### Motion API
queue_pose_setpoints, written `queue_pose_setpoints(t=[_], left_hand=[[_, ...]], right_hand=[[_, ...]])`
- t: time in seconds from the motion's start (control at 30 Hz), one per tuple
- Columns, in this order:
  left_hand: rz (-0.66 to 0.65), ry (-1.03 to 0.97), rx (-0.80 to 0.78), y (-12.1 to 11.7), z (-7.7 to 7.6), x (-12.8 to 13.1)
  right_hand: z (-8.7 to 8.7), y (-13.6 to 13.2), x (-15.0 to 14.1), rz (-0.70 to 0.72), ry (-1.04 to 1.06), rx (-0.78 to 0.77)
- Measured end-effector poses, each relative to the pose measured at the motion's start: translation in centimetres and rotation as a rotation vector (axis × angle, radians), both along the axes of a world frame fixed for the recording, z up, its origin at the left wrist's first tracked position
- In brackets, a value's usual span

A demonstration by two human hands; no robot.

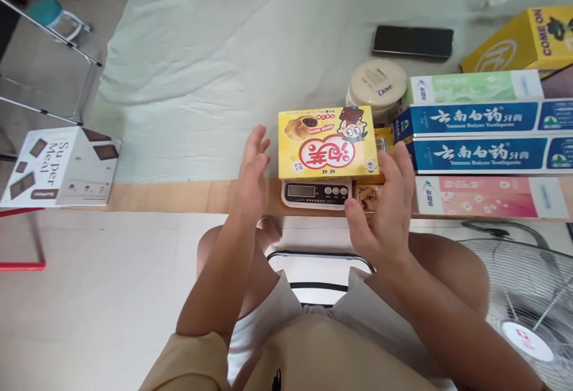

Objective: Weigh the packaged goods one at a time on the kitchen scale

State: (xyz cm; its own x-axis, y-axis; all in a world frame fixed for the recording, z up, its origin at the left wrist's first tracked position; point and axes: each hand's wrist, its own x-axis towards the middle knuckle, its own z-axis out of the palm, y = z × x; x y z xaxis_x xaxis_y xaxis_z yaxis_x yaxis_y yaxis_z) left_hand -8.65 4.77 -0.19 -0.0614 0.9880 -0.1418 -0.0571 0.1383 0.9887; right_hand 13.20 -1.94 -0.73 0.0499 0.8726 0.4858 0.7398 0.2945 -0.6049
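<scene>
Flanking the yellow box (pixel 329 143) are both hands (pixel 253 176) (pixel 387 206).

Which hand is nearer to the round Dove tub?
Right. The right hand is on the near side of the Dove tub; the left hand is farther off, left of the yellow box.

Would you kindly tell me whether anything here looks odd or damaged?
Nothing looks spilled or damaged, but the yellow box over the scale is odd: its print is upside down, unlike the blue toothpaste boxes.
</scene>
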Motion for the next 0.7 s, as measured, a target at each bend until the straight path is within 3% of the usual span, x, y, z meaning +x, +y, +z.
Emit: queue_pose_setpoints(t=[0.1,0.33,0.53,0.7], left_hand=[[0.062,0.034,0.009,0.3,-0.5,-0.3],[-0.046,0.070,0.051,0.4,-1.3,-0.1],[0.055,0.233,-0.031,0.4,-0.2,0.6],[0.028,0.308,0.018,0.3,0.9,1.1]], right_hand=[[0.0,0.5,0.2,0.003,0.028,0.092],[-0.7,0.7,0.4,0.017,0.093,0.142],[-1.1,1.2,-0.1,-0.035,0.083,0.131],[-1.5,1.8,-0.2,-0.034,0.131,0.086]])
